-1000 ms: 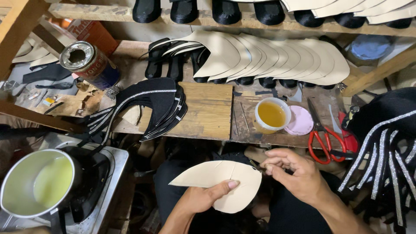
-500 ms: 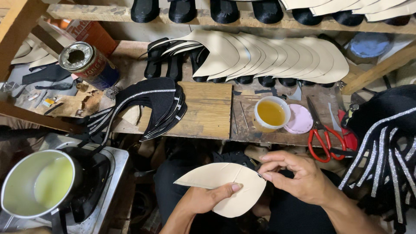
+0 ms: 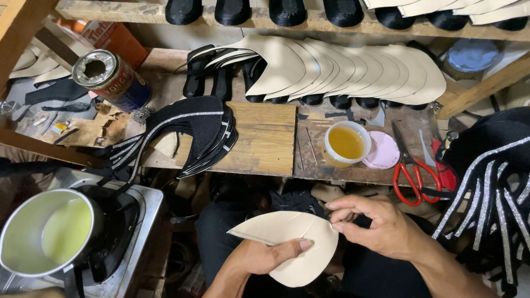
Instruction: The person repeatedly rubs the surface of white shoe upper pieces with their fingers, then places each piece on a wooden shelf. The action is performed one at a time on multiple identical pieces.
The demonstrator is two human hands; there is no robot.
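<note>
My left hand (image 3: 264,259) supports a cream, leaf-shaped shoe lining piece (image 3: 298,243) from below, with the thumb lying across its top. At the piece's right tip, my right hand (image 3: 372,226) pinches the edge between its fingertips. Both hands hover over my lap, below the front edge of a wooden workbench (image 3: 265,138). A cup of yellow glue (image 3: 346,144) stands on the bench just above my right hand.
A stack of black strappy uppers (image 3: 201,129) lies left on the bench, cream pieces (image 3: 353,69) fanned at the back. Red-handled scissors (image 3: 411,168) and a pink lid (image 3: 381,150) sit right. A tin can (image 3: 107,77) is back left, a pot (image 3: 47,232) on a stove lower left, black beaded straps (image 3: 491,182) right.
The cream piece has tilted and shifted slightly right in my left hand. My right hand has moved in and closed its fingertips on the piece's right tip.
</note>
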